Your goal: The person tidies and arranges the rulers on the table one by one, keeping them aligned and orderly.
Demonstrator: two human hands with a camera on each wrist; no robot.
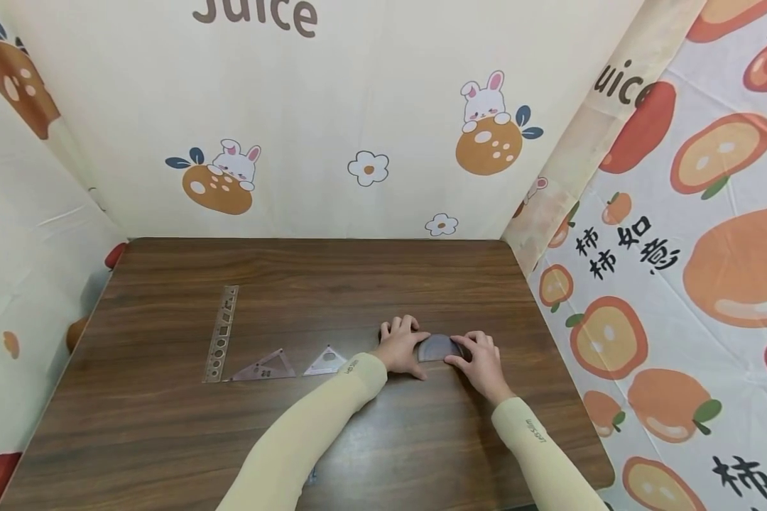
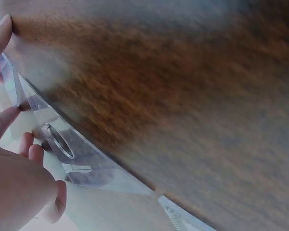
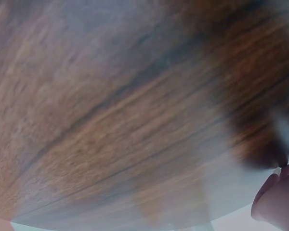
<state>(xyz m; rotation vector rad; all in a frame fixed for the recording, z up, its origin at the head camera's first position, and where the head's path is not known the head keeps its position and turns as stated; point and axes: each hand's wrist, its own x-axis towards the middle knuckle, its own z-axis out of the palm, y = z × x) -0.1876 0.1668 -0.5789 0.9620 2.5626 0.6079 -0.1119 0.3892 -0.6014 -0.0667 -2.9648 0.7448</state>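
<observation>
A clear half-round protractor [image 1: 436, 348] lies on the brown wooden table [image 1: 371, 291], its straight edge facing the person. My left hand [image 1: 399, 349] is at its left end with spread fingers, one fingertip touching the rim and the thumb lower down. At the other end, my right hand [image 1: 484, 369] pinches the protractor between thumb and forefinger. Left of the hands lies a small clear set square [image 1: 324, 362], partly behind the left sleeve. The left wrist view shows a set square with a round hole [image 2: 62, 142] close beside the left hand.
Farther left are a larger clear set square [image 1: 265, 367] and a clear stencil ruler [image 1: 221, 333] standing lengthwise away from the person. A small bluish thing [image 1: 310, 477] shows beside the left sleeve near the front. Printed cloth [image 1: 371, 99] hangs behind and along both sides.
</observation>
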